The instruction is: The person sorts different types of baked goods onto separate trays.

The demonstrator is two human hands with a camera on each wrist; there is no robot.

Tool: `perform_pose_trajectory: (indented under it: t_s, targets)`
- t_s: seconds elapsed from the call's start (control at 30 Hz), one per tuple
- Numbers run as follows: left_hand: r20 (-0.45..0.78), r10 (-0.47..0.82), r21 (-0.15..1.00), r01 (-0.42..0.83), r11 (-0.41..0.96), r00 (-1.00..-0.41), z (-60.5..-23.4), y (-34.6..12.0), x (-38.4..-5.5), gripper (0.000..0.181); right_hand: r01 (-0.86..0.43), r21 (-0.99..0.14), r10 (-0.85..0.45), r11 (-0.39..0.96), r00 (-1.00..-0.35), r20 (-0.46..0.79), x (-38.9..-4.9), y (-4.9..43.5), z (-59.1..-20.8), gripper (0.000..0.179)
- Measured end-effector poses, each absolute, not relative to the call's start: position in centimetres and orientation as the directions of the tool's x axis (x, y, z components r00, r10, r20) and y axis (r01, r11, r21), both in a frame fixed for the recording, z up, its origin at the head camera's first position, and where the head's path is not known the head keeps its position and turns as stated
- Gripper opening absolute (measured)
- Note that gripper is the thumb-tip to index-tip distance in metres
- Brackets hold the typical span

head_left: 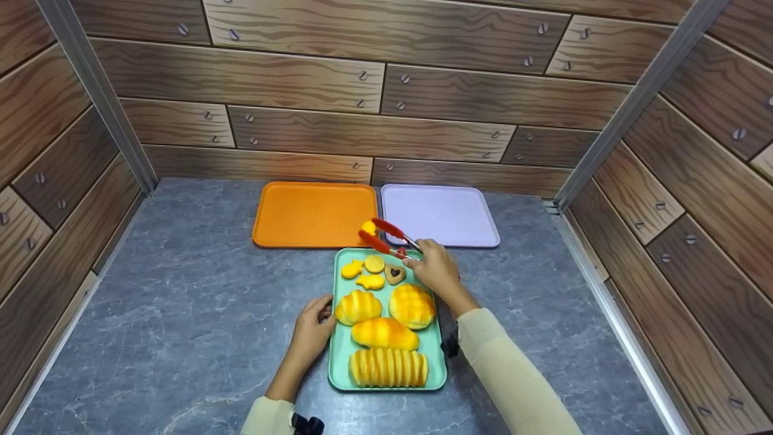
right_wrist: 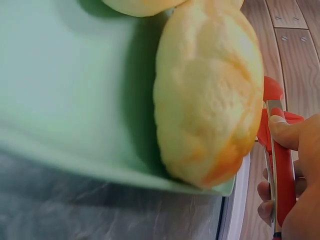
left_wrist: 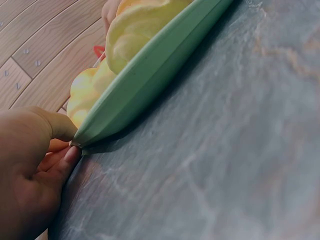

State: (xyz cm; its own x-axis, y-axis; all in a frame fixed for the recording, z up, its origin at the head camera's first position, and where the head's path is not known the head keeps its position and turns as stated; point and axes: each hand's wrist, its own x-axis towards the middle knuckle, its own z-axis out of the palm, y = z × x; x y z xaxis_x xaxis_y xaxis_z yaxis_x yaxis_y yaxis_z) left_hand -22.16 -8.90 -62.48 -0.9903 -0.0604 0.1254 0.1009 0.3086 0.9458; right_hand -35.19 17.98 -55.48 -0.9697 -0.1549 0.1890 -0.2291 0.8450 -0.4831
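My left hand (head_left: pixel 314 326) pinches the left rim of the green tray (head_left: pixel 339 368); the left wrist view shows thumb and finger at that rim (left_wrist: pixel 140 85). My right hand (head_left: pixel 438 266) grips red-tipped tongs (head_left: pixel 375 243) above the tray's far end. Between the tongs' tips is a small yellow piece (head_left: pixel 368 228), partly hidden, over the orange tray's near right corner. On the green tray lie a heart cookie (head_left: pixel 395 274), a round yellow biscuit (head_left: pixel 374 264), two small yellow pieces (head_left: pixel 370 281), a round bun (head_left: pixel 412 307), a croissant-like roll (head_left: pixel 359 307), a long bun (head_left: pixel 385 334) and a sliced loaf (head_left: pixel 388 367).
Behind the green tray, an orange tray (head_left: pixel 314 214) lies left of a lilac tray (head_left: pixel 441 211), side by side on the grey marbled table (head_left: pixel 181 314). Wood-patterned walls (head_left: pixel 302 78) enclose the table at the back and both sides.
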Motion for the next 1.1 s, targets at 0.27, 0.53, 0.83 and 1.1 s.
perform_pose_trajectory:
  t_s: [0.27, 0.53, 0.83, 1.1]
  targets:
    - [0.105, -0.06, 0.947, 0.081, 0.311, -0.993, -62.5, -8.8, -22.3, 0.045, -0.226, -0.438, -0.179, 0.87, -0.973, 0.146, -36.4, 17.2, -55.9, 0.059]
    - [0.102, -0.057, 0.954, 0.081, 0.29, -0.993, -62.3, -8.8, -22.2, 0.045, -0.24, -0.416, -0.187, 0.877, -0.968, 0.166, -36.3, 17.2, -56.0, 0.058]
    - [0.116, -0.053, 0.953, 0.097, 0.285, -0.992, -62.4, -8.9, -22.2, 0.044, -0.232, -0.518, -0.178, 0.824, -0.972, 0.151, -35.6, 18.7, -55.7, 0.063]
    - [0.11, -0.055, 0.949, 0.089, 0.302, -0.992, -62.4, -8.8, -22.1, 0.044, -0.196, -0.637, -0.113, 0.746, -0.979, 0.169, -34.1, 20.2, -55.7, 0.065]
